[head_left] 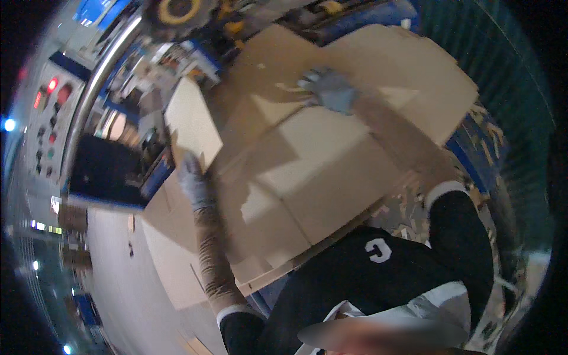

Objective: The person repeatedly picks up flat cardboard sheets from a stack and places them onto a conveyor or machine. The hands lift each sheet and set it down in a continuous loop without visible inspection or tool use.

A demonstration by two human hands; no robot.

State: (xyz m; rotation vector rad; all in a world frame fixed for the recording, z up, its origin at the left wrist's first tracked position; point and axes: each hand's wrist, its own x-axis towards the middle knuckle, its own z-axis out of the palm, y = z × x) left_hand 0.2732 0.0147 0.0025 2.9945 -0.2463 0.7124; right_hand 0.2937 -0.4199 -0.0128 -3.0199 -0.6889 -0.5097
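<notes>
My left hand, in a grey glove, grips the lower end of a flat, pale tan cardboard piece. The piece is tilted up, and part of the fingers is hidden behind it. Farther off and to the right, my right hand, gloved too, is held over large brown cardboard sheets. Its fingers are spread with nothing between them; whether they touch the cardboard I cannot tell. These sheets lie overlapping, with fold lines and flaps, between my arms and in front of my body.
A control panel with knobs and lit red displays stands at the left, beside a curved metal pipe. Machinery with a dark wheel fills the far side. Cardboard scraps lie beneath my right arm. A green corrugated curtain or wall borders the right.
</notes>
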